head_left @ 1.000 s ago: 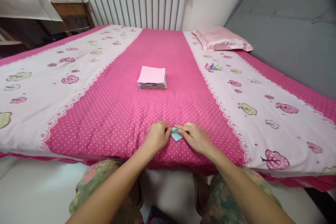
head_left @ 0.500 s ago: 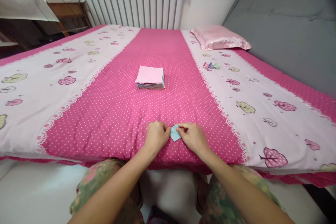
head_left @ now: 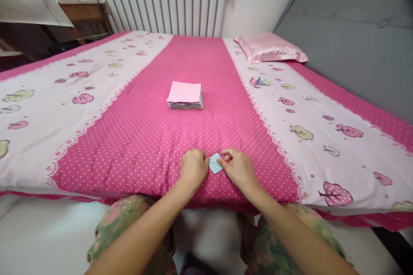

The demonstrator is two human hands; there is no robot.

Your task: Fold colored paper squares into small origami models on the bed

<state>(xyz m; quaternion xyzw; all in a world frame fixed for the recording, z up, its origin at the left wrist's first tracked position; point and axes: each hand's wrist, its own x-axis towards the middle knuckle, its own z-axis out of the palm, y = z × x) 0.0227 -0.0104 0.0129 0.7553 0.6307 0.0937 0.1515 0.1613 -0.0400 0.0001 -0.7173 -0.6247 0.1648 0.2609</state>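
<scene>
A small light-blue folded paper (head_left: pixel 215 164) lies near the front edge of the bed, turned so that a corner points toward me. My left hand (head_left: pixel 194 166) pinches its left corner, the fingers curled and the thumb at the edge. On the other side, my right hand (head_left: pixel 238 166) has its thumb on the paper's right part, with the index finger bent just above. A crease line runs across the paper's face. Beyond the hands sits a stack of square paper sheets (head_left: pixel 184 93), a pink one on top.
Several small folded paper pieces (head_left: pixel 259 81) in pink, purple and green lie on the bedspread (head_left: pixel 138 137) at right. A pink pillow (head_left: pixel 270 48) rests by the grey headboard (head_left: pixel 351 30). Behind the bed is a white radiator (head_left: pixel 155 2); a desk (head_left: pixel 82 10) stands at far left.
My right index finger has lifted off the paper's upper edge, so more of the blue paper shows. The paper and my left hand have barely moved.
</scene>
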